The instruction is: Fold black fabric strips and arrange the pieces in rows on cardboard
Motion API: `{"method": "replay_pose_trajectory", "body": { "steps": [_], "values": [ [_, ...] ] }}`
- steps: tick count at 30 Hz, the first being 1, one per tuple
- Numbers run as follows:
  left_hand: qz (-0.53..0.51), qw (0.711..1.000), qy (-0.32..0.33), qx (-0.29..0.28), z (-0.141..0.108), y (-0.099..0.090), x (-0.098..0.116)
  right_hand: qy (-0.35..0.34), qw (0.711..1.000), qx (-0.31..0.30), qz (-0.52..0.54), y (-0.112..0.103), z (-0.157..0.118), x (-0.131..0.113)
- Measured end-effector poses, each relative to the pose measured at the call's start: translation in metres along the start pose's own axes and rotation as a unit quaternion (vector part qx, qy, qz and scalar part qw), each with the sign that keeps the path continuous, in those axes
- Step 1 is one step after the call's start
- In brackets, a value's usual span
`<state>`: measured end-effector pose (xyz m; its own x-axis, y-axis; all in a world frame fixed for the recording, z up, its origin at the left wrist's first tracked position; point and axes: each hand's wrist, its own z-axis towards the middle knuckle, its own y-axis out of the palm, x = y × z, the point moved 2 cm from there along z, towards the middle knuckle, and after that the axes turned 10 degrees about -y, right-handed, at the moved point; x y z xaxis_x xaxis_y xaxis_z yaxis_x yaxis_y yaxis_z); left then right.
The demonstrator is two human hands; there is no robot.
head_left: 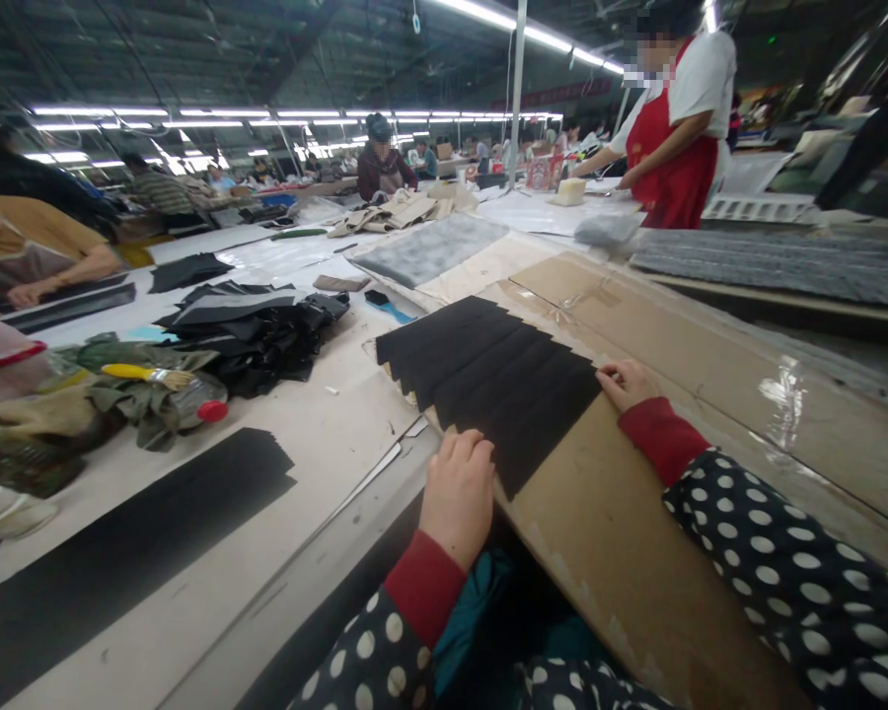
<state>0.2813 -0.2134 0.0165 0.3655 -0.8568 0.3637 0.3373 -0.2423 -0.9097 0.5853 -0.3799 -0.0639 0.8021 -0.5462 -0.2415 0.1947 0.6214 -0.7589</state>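
Observation:
Overlapping black pieces [481,375] lie in a stepped row on a brown cardboard sheet [599,552]. At their near left edge, my left hand [459,493] has its fingers curled together against the black material. My right hand [626,383] touches the far right corner of the row with bent fingers, pressed close together. What the fingertips of each hand pinch, if anything, is too small to make out. Another long black stack [140,542] with a stepped end lies on the pale table [288,523] to the left.
A heap of black pieces [259,330], a yellow-handled brush [148,374] and a bottle with a red cap [212,410] are at the left. Grey padded sheets [777,266] lie at the right. A person in a red apron [670,148] stands beyond; another person's hand [34,292] is at the left.

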Motion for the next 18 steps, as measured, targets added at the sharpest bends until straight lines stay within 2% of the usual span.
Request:
{"method": "replay_pose_trajectory", "body": {
  "steps": [4,6,8,11,14,16,18],
  "values": [
    [-0.040,0.999,0.010,0.016,-0.002,-0.001,-0.004,-0.007,1.000,-0.002,-0.011,0.002,0.000,0.000],
    [-0.092,0.995,0.014,0.045,-0.007,-0.006,-0.009,-0.015,1.000,-0.002,-0.009,0.003,0.000,0.001],
    [-0.160,0.986,-0.003,0.051,-0.015,-0.011,-0.016,-0.025,1.000,-0.004,-0.017,0.002,-0.001,0.002],
    [-0.258,0.963,-0.076,-0.022,-0.036,-0.005,-0.027,-0.049,0.998,-0.024,-0.031,-0.001,-0.001,0.002],
    [-0.338,0.924,-0.125,-0.130,-0.061,0.020,-0.031,-0.034,0.999,-0.030,0.015,-0.012,-0.004,0.004],
    [-0.382,0.894,-0.122,-0.199,-0.076,0.041,-0.029,0.005,0.999,-0.017,0.045,-0.028,-0.011,0.010],
    [-0.418,0.863,-0.113,-0.259,-0.089,0.060,-0.025,0.053,0.997,-0.009,0.052,-0.055,-0.026,0.021]
  ]
}}
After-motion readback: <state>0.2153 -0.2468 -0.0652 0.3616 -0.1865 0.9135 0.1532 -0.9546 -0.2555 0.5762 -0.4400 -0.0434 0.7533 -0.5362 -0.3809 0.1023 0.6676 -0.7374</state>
